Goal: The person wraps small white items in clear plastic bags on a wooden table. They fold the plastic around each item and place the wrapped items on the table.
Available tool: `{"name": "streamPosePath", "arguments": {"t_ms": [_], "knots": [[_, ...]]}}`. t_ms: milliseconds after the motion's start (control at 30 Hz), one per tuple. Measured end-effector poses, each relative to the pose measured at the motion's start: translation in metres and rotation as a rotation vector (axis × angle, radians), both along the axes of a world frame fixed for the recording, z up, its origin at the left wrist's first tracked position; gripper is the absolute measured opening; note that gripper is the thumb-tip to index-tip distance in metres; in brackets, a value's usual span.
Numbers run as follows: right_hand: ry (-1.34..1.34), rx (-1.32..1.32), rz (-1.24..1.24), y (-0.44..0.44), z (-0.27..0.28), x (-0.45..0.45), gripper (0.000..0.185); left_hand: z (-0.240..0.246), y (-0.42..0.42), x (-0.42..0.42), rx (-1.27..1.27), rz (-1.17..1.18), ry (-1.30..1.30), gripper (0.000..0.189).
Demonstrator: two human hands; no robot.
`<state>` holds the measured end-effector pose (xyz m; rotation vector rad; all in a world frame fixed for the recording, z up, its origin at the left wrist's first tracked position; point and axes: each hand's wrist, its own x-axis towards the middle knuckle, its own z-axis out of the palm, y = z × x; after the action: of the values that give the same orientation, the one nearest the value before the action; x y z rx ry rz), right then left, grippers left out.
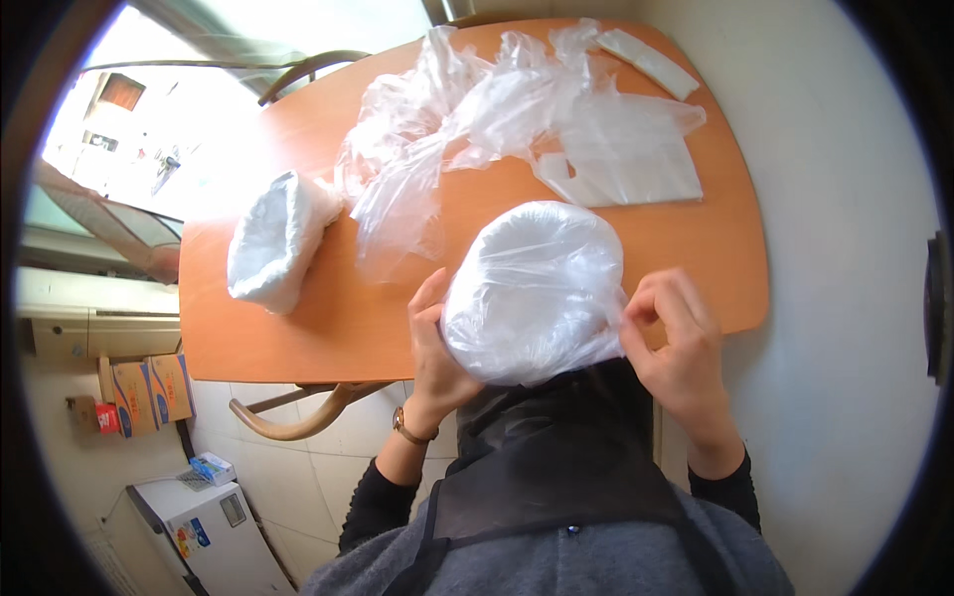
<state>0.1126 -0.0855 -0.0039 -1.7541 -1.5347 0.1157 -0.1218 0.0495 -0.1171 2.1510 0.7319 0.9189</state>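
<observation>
A rounded bundle wrapped in thin clear plastic [536, 290] rests at the near edge of the wooden table [298, 343], above my lap. My left hand [440, 357] holds its left side, thumb underneath and fingers against the wrap. On the right, my right hand [667, 335] pinches the edge of the plastic between thumb and fingertips. What the bundle contains is hard to tell through the film; it looks white. Crumpled clear plastic bags [477, 104] lie spread across the far part of the table, beside a flatter white plastic bag [633, 149].
A white, hollow, plastic-covered bundle [272, 242] stands at the table's left. A folded white plastic strip [648, 63] lies at the far right corner. Wooden chair arms [313, 421] curve by the near left edge. Cardboard boxes [153, 395] and a white appliance [216, 529] stand lower left.
</observation>
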Motion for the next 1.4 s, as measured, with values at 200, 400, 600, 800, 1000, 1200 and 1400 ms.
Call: {"name": "streamPosePath", "arguments": {"t_ms": [200, 400, 600, 800, 1000, 1200, 1400], "knots": [[1.272, 0.180, 0.123, -0.010, -0.028, -0.016, 0.007, 0.002, -0.014, 0.000, -0.033, -0.035, -0.114, 0.119], [0.941, 0.139, -0.223, 0.031, -0.066, 0.019, 0.008, 0.003, -0.016, -0.005, -0.438, -0.147, -0.141, 0.132], [0.661, -0.152, -0.215, 0.070, -0.091, 0.051, 0.016, 0.005, -0.012, -0.017, 0.145, -0.347, 0.104, 0.095], [0.102, -0.034, -0.116, 0.051, -0.113, 0.054, 0.011, -0.015, -0.011, -0.021, 0.004, -0.235, -0.056, 0.096], [-0.311, -0.101, -0.204, 0.012, -0.124, 0.033, 0.040, -0.006, 0.000, -0.040, 0.300, -0.093, 0.519, 0.072], [-0.441, -0.173, -0.359, 0.022, -0.134, 0.018, 0.041, 0.096, 0.055, -0.003, 0.394, -0.329, 0.733, 0.048], [-0.344, -0.149, -0.336, 0.020, -0.126, 0.012, 0.044, 0.092, 0.031, 0.086, 0.935, -0.685, 0.654, 0.014]]}}
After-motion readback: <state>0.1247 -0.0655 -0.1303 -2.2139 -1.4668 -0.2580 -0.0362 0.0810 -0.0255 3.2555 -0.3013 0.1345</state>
